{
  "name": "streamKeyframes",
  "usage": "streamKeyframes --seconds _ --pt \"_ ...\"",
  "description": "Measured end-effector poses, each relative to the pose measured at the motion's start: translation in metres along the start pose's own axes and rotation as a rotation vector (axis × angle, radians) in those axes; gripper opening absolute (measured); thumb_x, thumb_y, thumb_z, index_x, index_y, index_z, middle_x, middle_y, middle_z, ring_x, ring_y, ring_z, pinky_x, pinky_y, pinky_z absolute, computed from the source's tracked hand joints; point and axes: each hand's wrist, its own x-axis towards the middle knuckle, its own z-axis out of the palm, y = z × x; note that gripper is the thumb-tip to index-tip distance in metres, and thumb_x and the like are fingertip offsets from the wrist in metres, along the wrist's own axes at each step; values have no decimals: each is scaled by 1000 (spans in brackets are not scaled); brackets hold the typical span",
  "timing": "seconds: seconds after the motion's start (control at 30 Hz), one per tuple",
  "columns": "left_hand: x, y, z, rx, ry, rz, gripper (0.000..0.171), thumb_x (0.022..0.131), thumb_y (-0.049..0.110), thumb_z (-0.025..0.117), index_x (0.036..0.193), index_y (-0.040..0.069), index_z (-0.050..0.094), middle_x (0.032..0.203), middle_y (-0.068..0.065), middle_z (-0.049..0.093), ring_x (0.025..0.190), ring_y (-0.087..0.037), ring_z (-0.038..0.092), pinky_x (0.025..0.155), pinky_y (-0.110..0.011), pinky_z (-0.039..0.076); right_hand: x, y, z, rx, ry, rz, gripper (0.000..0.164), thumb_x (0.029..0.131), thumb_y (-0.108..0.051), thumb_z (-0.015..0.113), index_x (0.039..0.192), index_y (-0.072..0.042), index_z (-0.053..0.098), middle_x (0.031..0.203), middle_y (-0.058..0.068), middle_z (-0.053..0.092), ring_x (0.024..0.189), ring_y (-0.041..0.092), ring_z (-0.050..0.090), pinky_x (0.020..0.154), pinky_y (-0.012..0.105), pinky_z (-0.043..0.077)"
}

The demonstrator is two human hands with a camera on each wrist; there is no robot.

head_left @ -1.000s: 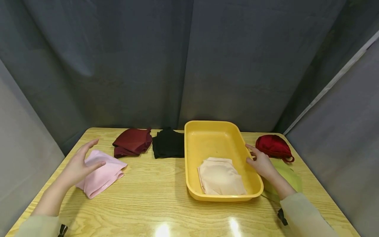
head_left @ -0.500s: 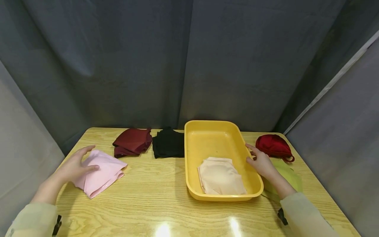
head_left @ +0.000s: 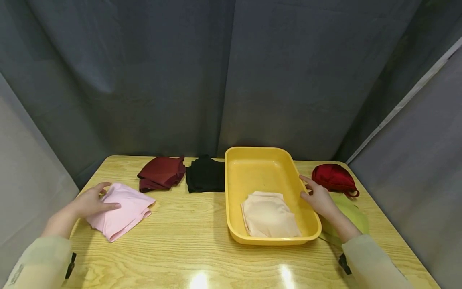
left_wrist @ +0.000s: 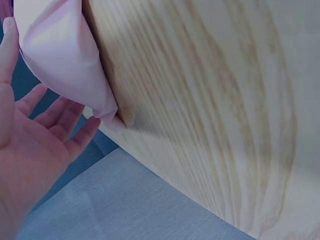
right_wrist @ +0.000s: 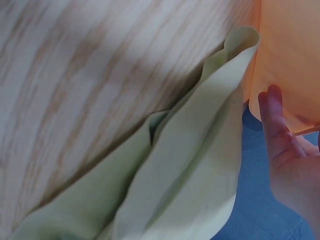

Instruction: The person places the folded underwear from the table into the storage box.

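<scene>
My left hand [head_left: 89, 202] is at the left side of a folded pink cloth [head_left: 126, 208], its thumb over the cloth and its fingers along the far left edge. In the left wrist view, loosely bent fingertips touch the underside of the pink cloth [left_wrist: 65, 55]. At the right rim of a yellow plastic tray [head_left: 261, 176] is my right hand [head_left: 319, 198]. The right wrist view has its nearly straight fingers [right_wrist: 272, 115] against the tray's outer wall. A folded cream cloth [head_left: 270, 216] lies in the tray's near end.
Along the table's back lie a folded maroon cloth [head_left: 162, 174] and a black one [head_left: 205, 176], beside the tray. A red shiny item with a loop [head_left: 333, 176] lies at the back right. Below my right forearm is a yellow-green cloth [head_left: 346, 212]. Grey curtains [head_left: 151, 80] surround the table.
My left hand has come down and to the left onto the pink cloth, whose left edge shifted slightly left. The right hand and the tray have not visibly moved.
</scene>
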Motion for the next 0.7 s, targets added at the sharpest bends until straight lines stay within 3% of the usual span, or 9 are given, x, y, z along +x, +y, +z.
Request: streamKeyframes --seconds 0.17,0.43,0.7 --pt "1 0 -2 -15 -55 -44 96 76 51 72 137 -10 30 114 -33 53 97 -40 54 80 -50 49 0 1 0 9 -1 7 59 92 -12 54 146 -4 31 130 32 49 105 43 56 83 46 54" --pt "1 -3 -2 -9 -65 -68 96 77 51 72 135 -14 31 115 -38 51 98 -42 55 78 -49 51 1 2 1 10 -5 8 60 92 -12 54 147 -4 31 130 32 48 105 44 57 83 47 54" --pt "7 -4 -1 -42 -93 -87 96 76 51 73 133 -14 31 111 -34 54 94 -36 56 75 -42 51 1 2 0 16 -6 19 60 92 -12 53 147 -5 30 131 32 47 105 44 56 82 46 54"
